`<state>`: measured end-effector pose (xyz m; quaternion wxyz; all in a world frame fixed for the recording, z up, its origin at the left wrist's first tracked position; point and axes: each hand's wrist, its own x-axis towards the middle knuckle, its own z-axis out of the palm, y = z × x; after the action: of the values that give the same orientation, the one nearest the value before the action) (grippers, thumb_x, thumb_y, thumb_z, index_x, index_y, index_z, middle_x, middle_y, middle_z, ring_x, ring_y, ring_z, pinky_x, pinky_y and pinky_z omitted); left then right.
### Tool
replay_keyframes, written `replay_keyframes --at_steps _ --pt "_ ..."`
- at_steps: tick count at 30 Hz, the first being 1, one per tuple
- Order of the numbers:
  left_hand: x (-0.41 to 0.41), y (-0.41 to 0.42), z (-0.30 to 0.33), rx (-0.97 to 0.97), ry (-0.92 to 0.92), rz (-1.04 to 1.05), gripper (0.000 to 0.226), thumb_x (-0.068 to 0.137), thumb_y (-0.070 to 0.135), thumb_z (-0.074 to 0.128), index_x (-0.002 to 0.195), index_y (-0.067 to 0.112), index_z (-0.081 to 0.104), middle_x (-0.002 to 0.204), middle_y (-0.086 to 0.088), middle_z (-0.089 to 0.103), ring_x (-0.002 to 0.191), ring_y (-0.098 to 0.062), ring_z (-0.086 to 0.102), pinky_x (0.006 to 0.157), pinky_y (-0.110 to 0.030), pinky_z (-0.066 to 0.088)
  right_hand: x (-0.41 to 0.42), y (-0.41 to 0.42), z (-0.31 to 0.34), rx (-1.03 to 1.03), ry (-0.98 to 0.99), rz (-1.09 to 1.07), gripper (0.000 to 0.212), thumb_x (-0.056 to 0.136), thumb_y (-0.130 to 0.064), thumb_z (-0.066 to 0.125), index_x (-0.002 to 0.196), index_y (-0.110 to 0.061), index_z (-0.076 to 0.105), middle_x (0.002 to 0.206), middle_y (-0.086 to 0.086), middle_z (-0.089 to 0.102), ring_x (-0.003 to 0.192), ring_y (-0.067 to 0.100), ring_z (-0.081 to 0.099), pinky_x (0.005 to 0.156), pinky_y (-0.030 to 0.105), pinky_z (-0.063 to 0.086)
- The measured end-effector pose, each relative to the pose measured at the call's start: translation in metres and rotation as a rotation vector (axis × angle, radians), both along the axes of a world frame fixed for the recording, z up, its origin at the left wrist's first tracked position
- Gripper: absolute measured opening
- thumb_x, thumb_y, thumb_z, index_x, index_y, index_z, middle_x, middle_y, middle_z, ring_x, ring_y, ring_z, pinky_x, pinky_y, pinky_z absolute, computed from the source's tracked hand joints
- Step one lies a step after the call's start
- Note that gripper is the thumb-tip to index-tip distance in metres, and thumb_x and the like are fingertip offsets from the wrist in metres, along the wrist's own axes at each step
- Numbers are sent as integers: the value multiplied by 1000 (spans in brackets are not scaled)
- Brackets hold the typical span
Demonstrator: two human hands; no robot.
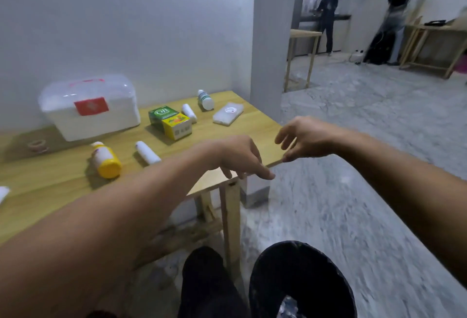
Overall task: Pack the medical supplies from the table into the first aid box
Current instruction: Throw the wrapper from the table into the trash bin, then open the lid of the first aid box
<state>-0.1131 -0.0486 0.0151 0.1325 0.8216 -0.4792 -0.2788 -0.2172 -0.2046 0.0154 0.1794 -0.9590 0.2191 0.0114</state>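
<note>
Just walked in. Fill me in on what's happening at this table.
A person is about to pack medical supplies into the first aid box, which sits shut at the back of the wooden table. Nothing is packed yet: the yellow-capped bottle, two white rolls, the green and yellow cartons, a white bottle and a flat white packet all lie on the table. The left hand and right hand are empty, by the table's near corner.

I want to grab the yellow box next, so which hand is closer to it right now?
Left. The left hand hangs over the table's near edge, just in front of the yellow box. The right hand is farther off, at the table's corner.
</note>
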Motion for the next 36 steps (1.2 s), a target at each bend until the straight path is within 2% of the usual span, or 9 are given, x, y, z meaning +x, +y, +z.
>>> replay_keyframes --at_steps 3,6,10,15,18,25,31,33,36 --pt "29 28 23 -37 -67 87 49 74 47 76 109 14 70 105 -7 72 96 -18 69 75 -31 57 32 23 23 -27 -36 52 43 71 -24 82 111 -19 67 101 -2 71 89 15 66 78 32 56" --pt "64 55 39 -39 -173 167 51 75 47 76 109 9 70 105 -9 72 97 -23 68 83 -35 57 67 46 36 -55 -80 110 41 72 -22 82 110 -18 67 99 -2 71 88 15 66 75 31 55" --pt "112 98 52 -51 -284 275 43 74 46 76 95 9 74 100 -12 73 80 -21 60 70 -30 45 118 75 47 -73 -165 188 37 71 -19 80 107 -16 69 97 0 72 81 16 66 76 32 56" --pt "170 151 55 -146 -449 461 47 75 42 76 108 9 71 111 -9 71 102 -26 64 90 -39 53 191 112 48 -111 -287 308 31 72 -17 77 102 -15 71 93 4 74 84 21 68 80 34 56" --pt "205 177 52 -187 -533 549 46 75 39 74 113 14 69 116 -6 68 107 -24 61 91 -34 50 236 133 43 -148 -350 371 28 74 -15 72 102 -15 71 94 3 74 85 21 67 79 31 55" --pt "276 209 36 -261 -622 689 58 83 35 67 136 20 51 144 -4 50 131 -27 48 105 -38 42 326 166 16 -354 -479 516 37 83 -23 69 118 -17 62 116 6 67 101 27 63 82 40 54" --pt "308 210 21 -291 -645 673 59 92 38 54 144 14 40 154 -8 35 140 -28 33 113 -41 32 361 162 -14 -610 -631 663 56 75 -21 76 125 -11 54 144 19 44 136 35 37 110 51 32" --pt "317 209 19 -307 -632 690 60 94 42 49 147 15 36 159 -8 27 144 -27 28 116 -41 27 369 159 -16 -644 -611 674 58 74 -21 77 126 -13 51 147 20 39 138 37 32 111 59 28" --pt "328 206 14 -317 -593 714 65 94 48 45 148 15 32 160 -7 23 147 -25 24 118 -43 23 375 155 -20 -671 -593 703 58 71 -18 80 122 -14 51 143 21 44 133 40 40 103 62 37"
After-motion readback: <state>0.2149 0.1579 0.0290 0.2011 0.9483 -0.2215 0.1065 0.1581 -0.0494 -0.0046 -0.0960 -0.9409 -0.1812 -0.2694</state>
